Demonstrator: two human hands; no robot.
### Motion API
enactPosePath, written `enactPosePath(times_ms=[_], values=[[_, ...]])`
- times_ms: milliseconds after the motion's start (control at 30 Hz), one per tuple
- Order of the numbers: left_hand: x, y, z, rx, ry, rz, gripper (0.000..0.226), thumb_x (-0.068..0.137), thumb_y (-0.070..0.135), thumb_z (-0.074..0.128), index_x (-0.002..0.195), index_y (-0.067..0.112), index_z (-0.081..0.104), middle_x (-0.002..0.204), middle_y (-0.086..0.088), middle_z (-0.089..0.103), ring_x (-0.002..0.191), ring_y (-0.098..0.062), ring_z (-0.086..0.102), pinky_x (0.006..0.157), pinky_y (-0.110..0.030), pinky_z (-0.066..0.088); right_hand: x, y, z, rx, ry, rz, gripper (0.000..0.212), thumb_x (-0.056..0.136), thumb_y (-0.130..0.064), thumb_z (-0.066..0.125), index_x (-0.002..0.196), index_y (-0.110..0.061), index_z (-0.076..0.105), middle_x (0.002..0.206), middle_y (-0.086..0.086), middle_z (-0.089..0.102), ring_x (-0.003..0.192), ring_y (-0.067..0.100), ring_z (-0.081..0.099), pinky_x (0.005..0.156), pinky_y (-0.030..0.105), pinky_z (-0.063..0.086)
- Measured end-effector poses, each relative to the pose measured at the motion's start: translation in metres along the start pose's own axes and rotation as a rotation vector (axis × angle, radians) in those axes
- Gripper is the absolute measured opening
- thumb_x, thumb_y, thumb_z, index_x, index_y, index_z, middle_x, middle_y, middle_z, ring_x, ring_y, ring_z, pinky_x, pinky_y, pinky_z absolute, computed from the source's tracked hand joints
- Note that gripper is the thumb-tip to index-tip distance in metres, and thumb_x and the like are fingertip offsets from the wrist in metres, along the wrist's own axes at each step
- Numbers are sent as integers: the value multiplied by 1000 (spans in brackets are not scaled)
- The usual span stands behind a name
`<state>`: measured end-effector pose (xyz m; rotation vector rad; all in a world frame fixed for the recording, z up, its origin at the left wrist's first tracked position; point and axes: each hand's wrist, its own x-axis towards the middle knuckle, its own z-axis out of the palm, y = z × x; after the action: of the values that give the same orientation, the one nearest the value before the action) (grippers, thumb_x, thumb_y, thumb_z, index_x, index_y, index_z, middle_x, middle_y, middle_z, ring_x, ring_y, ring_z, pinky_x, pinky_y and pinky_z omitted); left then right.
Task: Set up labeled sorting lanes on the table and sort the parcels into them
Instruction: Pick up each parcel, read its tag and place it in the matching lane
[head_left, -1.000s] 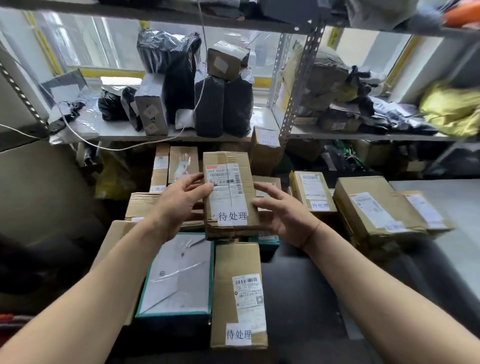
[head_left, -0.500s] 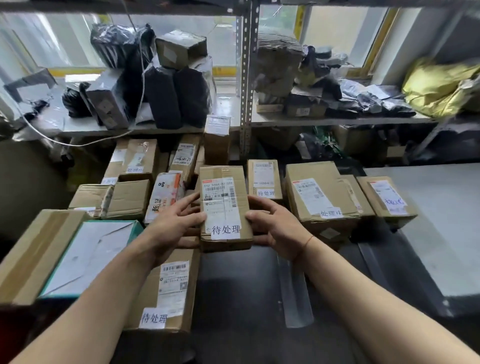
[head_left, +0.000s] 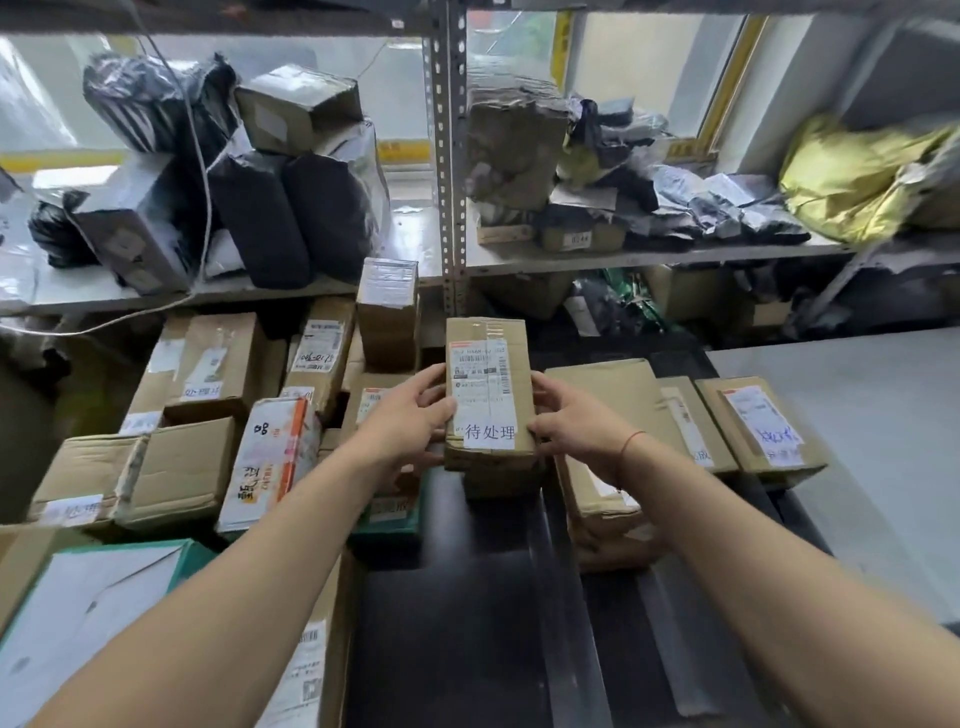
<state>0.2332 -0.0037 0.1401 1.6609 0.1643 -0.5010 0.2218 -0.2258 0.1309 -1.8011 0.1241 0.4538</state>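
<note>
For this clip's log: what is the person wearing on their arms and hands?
Both forearms are bare as far as the frame shows, with no sleeves in view. The left hand wears no glove, ring or watch that can be seen. The right hand is also ungloved; a thin red string bracelet circles that wrist.

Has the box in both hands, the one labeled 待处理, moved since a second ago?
Yes. The held box went rightward: it was over the teal-edged parcel by the left stack and now sits beside the large right-hand carton.

Brown parcel (head_left: 488, 395), white label (head_left: 490, 432), black characters.
</note>
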Motion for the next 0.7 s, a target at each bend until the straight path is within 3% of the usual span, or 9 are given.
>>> enactPosePath(times_ms=[100, 233, 333, 467, 633, 700], values=[[33, 4, 3, 14, -25, -7, 56, 107, 20, 61, 157, 39, 43, 135, 11, 70, 98, -19, 79, 66, -36, 64, 24, -10, -8, -122, 83, -22, 55, 95, 11, 59, 136, -26, 57, 123, -6, 69, 125, 23, 67, 74, 32, 63], [65, 2, 7, 33, -36, -20, 57, 107, 18, 61, 157, 37, 43, 136, 6, 69, 98, -18, 79, 69, -39, 65, 49, -17, -19, -369, 151, 4, 54, 90, 4, 72, 139, -17, 64, 130, 0, 73, 123, 21, 68, 98, 49, 61], [84, -3, 7, 21, -33, -58, 56, 106, 18, 62, 156, 35, 44, 131, 5, 72, 98, -17, 79, 72, -42, 67, 62, -19, -24, -501, 150, 32, 55, 87, 1, 72, 139, -16, 66, 130, -2, 74, 121, 20, 69, 101, 44, 60], [97, -9, 8, 20, -30, -90, 61, 104, 17, 67, 157, 35, 45, 130, 5, 74, 106, -17, 76, 74, -49, 67, 71, -24, -23, -683, 137, 48, 46, 97, -9, 69, 142, -14, 61, 139, 5, 68, 125, 27, 64, 104, 38, 56], [101, -20, 10, 19, -25, -114, 66, 103, 16, 68, 160, 34, 40, 142, 2, 67, 109, -18, 75, 70, -45, 67, 72, -16, -19, -773, 134, 62, 50, 101, -13, 64, 149, -10, 52, 144, 9, 63, 128, 30, 61, 109, 39, 51], [101, -24, 12, 50, -17, -89, 65, 104, 18, 67, 160, 35, 40, 145, 2, 65, 108, -16, 74, 68, -41, 67, 71, -13, -19, -791, 143, 60, 48, 101, -12, 64, 148, -10, 53, 143, 9, 63, 127, 30, 61, 104, 34, 50]])
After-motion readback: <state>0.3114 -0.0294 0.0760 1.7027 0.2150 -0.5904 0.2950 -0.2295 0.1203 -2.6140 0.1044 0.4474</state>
